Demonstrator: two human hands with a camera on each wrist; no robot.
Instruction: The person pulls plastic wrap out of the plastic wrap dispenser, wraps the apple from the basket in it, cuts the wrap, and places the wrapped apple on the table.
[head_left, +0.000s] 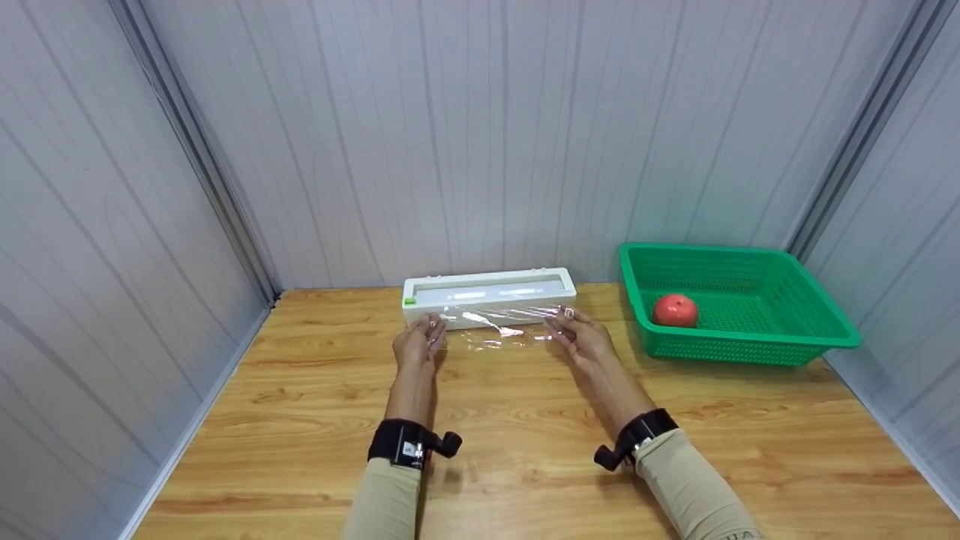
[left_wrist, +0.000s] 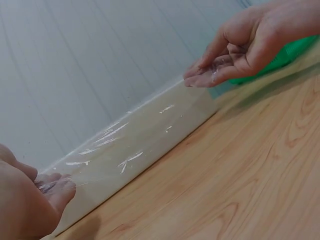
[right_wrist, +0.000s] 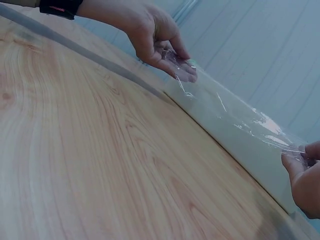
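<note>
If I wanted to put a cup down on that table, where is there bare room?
Bare wood lies left of the left hand and between the forearms. Crowded: the back edge, where both hands stretch cling film from the dispenser, with the green basket to their right.

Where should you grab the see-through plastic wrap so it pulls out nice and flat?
Probably by its two front corners, from the near side, as the left hand and right hand pinch the plastic wrap now. It is thin and wide, coming straight out of the white dispenser.
</note>
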